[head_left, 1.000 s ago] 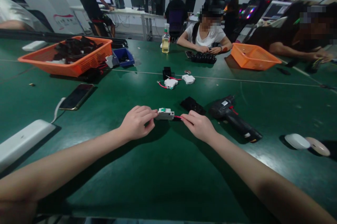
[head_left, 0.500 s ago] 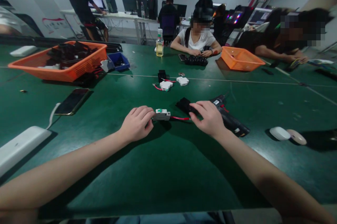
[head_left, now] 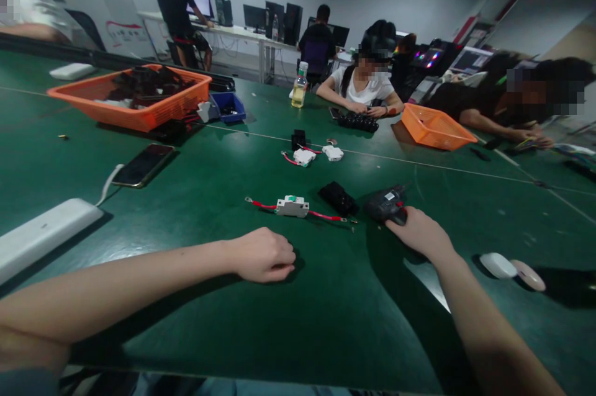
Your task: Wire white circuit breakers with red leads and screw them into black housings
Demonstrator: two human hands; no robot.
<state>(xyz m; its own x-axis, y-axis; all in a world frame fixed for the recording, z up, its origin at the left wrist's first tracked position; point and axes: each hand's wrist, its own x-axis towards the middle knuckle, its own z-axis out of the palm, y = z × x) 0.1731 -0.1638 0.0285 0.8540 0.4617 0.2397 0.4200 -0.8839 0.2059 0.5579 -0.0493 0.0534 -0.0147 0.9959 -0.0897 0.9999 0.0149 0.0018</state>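
My left hand (head_left: 266,255) rests on the green table, its fingers curled closed with nothing showing in them. Just beyond it lies a white circuit breaker (head_left: 292,206) with a green lever and a red lead with a ring terminal at each end. My right hand (head_left: 421,233) is wrapped round the handle of a black cordless screwdriver (head_left: 385,202), which lies with its tip pointing away. Between breaker and screwdriver sits a black plastic part (head_left: 338,198). Small brass-coloured pieces (head_left: 354,221) lie by the right-hand lead.
Farther out are two white breakers (head_left: 305,157) and a small black block (head_left: 298,139). Orange baskets (head_left: 135,117) (head_left: 435,129) and a blue tray (head_left: 228,108) stand beyond. A phone (head_left: 144,165) and white power strip (head_left: 49,234) lie left; co-workers sit across the table.
My left hand has let go of the breaker and drawn back towards me. My right hand has left the lead, moved right and taken hold of the cordless screwdriver. The view has turned slightly.
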